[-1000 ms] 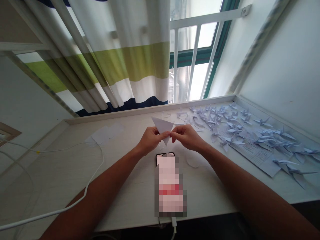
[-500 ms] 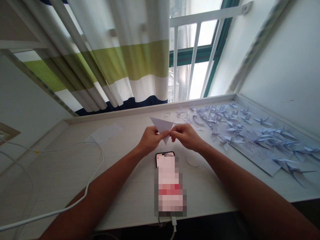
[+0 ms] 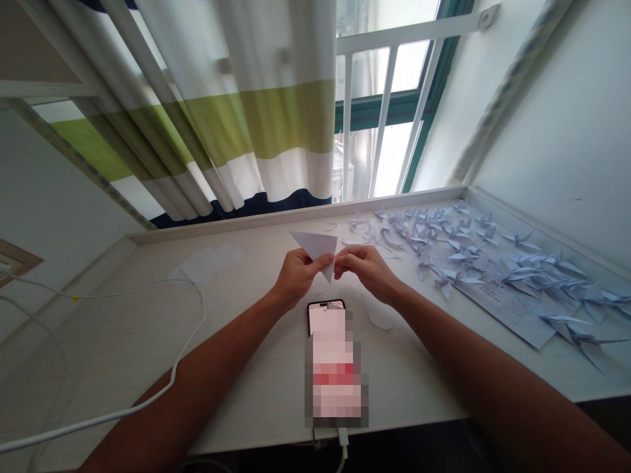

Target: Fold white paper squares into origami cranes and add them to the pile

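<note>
A folded white piece of paper (image 3: 318, 247), triangular in outline, is held above the desk with one point down. My left hand (image 3: 294, 276) grips it from the left, the thumb lying across its front. At the paper's right edge, my right hand (image 3: 363, 266) has its thumb and forefinger pinched together, touching the edge. Whether a corner lies between those fingertips is too small to make out. Below both hands a phone (image 3: 332, 361) with a blurred screen lies on the desk.
Several folded paper cranes (image 3: 444, 230) cover the right side of the desk (image 3: 246, 368), some on a printed sheet (image 3: 513, 315). Flat paper sheets (image 3: 207, 261) lie at left. A white cable (image 3: 203, 309) crosses my left forearm. Behind are a curtain (image 3: 256, 118) and a railing (image 3: 389, 118).
The paper has turned slightly in my left hand, its upper corner shifting a little left. My right fingers have moved slightly at its right edge.
</note>
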A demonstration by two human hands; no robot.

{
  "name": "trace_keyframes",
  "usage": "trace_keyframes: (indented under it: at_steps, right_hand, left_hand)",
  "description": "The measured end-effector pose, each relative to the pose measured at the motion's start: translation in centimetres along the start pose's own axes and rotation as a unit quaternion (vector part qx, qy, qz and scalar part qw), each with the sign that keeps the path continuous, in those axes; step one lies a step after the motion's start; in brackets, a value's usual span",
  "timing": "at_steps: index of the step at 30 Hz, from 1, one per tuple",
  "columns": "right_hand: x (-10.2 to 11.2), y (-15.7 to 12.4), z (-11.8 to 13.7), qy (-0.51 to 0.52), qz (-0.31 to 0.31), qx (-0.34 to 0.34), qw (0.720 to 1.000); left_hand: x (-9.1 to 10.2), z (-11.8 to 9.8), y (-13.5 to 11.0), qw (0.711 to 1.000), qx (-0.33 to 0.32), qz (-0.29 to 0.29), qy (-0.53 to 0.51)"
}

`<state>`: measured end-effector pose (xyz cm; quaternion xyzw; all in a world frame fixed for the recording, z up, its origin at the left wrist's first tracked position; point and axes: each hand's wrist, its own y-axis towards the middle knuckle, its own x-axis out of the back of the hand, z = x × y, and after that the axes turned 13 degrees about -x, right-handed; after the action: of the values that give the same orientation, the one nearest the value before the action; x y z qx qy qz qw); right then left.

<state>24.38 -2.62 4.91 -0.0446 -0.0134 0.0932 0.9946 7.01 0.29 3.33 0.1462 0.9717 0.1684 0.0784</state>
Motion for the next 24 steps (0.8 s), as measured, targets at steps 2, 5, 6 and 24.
trace_keyframes:
  at_steps: [2,5,6,24]
  right_hand:
    - [0.14,-0.06,0.16,0.001,0.012,-0.007,1.0]
    - [0.27,-0.12,0.35,-0.023,0.002,-0.009,1.0]
    - [0.3,-0.13,0.39,-0.034,-0.005,-0.008,0.999]
    - [0.53,0.09,0.14,-0.068,-0.017,0.014,0.997]
  left_hand:
    - [0.03,-0.12,0.01,1.0,0.001,0.002,-0.006]
    - [0.04,-0.29,0.02,1.0,0.001,0.011,-0.008]
    - [0.05,-0.3,0.02,1.0,0.001,0.013,-0.007]
    - [-0.02,-0.08,0.0,1.0,-0.004,0.012,-0.005]
